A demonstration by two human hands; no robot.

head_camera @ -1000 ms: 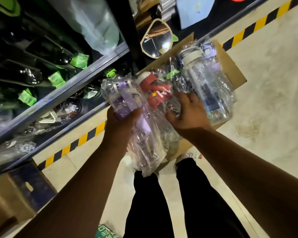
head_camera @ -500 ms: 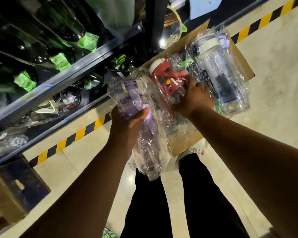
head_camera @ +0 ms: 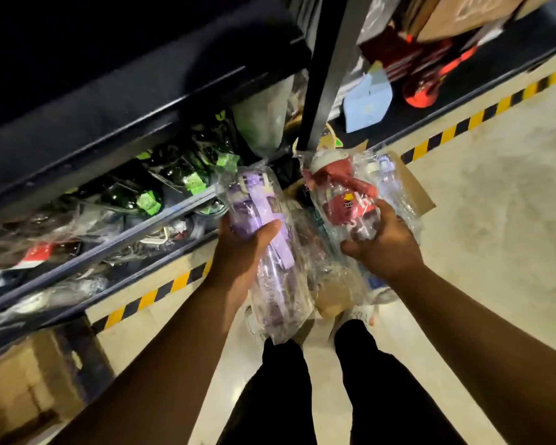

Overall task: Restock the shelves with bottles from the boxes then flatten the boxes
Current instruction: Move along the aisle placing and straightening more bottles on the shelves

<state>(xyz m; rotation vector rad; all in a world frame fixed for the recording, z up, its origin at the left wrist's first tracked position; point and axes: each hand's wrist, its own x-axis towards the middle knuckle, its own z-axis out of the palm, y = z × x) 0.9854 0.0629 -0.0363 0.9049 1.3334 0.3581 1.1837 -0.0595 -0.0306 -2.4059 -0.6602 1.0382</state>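
The left hand point(head_camera: 241, 248) grips the plastic-wrapped purple bottle point(head_camera: 257, 220) around its upper body, thumb across the front. The bottle's long axis runs from the person's legs away toward the shelf point(head_camera: 116, 245), cap end farthest. Just beside it, the right hand point(head_camera: 384, 244) grasps the wrapped red bottle point(head_camera: 344, 200) from below, its white cap likewise pointing toward the shelving, over the cardboard box point(head_camera: 419, 192); beyond, dark green bottles point(head_camera: 132, 194) lie on the shelf.

left bottle point(head_camera: 254, 213) in left hand point(head_camera: 244, 248), just right of shelf point(head_camera: 109, 248) | right bottle point(head_camera: 341, 194) in right hand point(head_camera: 382, 248), over box point(head_camera: 414, 191) | second box point(head_camera: 23, 396) under shelf, far left
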